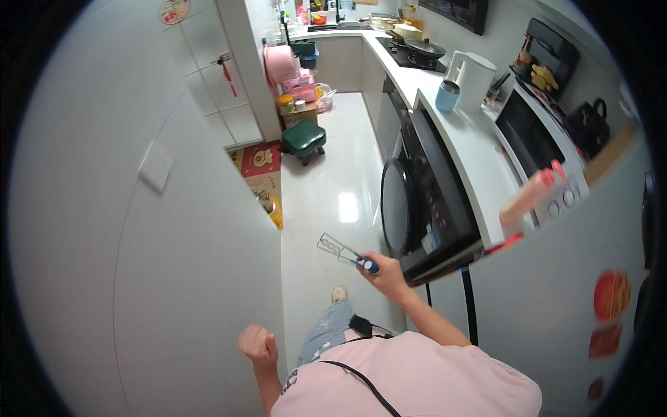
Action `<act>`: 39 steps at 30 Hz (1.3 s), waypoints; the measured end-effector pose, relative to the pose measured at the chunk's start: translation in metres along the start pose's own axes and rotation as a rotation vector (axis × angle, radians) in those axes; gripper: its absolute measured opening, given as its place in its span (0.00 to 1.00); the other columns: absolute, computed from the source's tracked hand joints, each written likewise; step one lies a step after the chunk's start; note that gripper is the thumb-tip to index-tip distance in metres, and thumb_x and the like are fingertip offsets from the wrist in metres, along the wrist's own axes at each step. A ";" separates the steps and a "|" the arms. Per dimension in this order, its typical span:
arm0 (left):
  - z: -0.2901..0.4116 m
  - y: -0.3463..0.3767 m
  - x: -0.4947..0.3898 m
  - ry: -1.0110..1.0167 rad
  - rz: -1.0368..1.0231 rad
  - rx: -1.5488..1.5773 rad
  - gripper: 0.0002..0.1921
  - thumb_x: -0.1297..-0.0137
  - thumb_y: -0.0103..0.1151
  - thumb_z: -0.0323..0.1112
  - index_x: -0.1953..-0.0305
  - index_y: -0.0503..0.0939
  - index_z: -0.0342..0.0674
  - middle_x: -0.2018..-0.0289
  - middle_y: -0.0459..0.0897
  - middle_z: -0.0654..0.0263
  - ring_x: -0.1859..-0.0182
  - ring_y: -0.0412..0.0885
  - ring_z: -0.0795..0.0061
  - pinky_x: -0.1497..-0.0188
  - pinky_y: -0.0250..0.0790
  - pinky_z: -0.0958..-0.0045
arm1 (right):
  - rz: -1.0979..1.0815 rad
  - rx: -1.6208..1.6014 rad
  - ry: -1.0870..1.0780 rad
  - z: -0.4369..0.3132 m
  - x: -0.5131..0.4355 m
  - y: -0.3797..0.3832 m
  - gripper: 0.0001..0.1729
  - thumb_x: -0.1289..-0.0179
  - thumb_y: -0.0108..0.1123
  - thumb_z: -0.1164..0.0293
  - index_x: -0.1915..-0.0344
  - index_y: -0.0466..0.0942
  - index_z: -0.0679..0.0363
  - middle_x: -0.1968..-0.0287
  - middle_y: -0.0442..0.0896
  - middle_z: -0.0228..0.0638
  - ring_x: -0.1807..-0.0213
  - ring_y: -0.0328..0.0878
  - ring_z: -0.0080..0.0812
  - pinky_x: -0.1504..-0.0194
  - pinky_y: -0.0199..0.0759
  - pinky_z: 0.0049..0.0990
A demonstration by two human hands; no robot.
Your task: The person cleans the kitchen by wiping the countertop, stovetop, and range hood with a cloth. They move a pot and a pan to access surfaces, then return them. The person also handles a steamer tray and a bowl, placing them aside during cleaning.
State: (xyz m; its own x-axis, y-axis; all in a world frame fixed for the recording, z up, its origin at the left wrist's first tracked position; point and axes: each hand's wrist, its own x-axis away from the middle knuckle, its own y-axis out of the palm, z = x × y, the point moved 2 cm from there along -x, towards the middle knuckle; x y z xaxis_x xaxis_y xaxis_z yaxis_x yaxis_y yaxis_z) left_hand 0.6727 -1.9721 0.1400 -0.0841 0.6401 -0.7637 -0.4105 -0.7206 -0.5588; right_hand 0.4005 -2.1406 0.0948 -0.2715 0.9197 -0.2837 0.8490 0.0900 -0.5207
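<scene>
My right hand [384,272] grips a metal wire utensil [336,247] by its dark blue handle, in front of my body. Its looped wire end points forward and to the left, over the white floor; its exact kind is unclear. My left hand [256,344] is curled into a fist at my left side, with nothing visible in it, near the pale wall panel [208,292].
A black front-loading washing machine [417,193] stands under the white counter [461,140] on the right. The counter holds a microwave [531,135], a white pitcher [473,78] and a blue cup [446,96]. A green stool [304,138] stands ahead; a grey refrigerator [542,302] is close on the right.
</scene>
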 end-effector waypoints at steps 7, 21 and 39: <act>-0.020 0.235 -0.298 0.456 -0.185 0.556 0.28 0.34 0.47 0.54 0.85 0.60 0.40 0.85 0.62 0.66 0.84 0.63 0.68 0.83 0.53 0.71 | 0.139 0.080 0.157 0.080 -0.167 -0.053 0.11 0.49 0.66 0.70 0.65 0.76 0.61 0.69 0.80 0.40 0.67 0.79 0.44 0.67 0.73 0.32; -0.183 0.581 -0.577 0.284 -0.303 0.363 0.14 0.49 0.65 0.32 0.79 0.67 0.39 0.79 0.74 0.62 0.81 0.71 0.63 0.80 0.62 0.67 | 0.435 -0.036 0.298 0.250 -0.636 -0.113 0.10 0.46 0.65 0.75 0.66 0.75 0.65 0.72 0.77 0.37 0.71 0.75 0.30 0.68 0.68 0.24; -0.329 1.020 -0.983 0.466 -0.255 0.438 0.12 0.53 0.68 0.28 0.75 0.70 0.41 0.76 0.76 0.64 0.78 0.74 0.67 0.77 0.66 0.72 | 0.575 -0.284 0.326 0.460 -1.144 -0.153 0.09 0.44 0.58 0.82 0.62 0.72 0.67 0.65 0.75 0.34 0.66 0.72 0.22 0.62 0.69 0.20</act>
State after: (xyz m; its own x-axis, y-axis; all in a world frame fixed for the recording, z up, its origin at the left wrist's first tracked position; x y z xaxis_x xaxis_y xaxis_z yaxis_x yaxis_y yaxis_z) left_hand 0.6356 -3.4247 0.2143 0.4230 0.5231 -0.7398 -0.7027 -0.3260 -0.6323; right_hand 0.3728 -3.3823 0.1283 0.3652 0.9148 -0.1724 0.9142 -0.3874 -0.1189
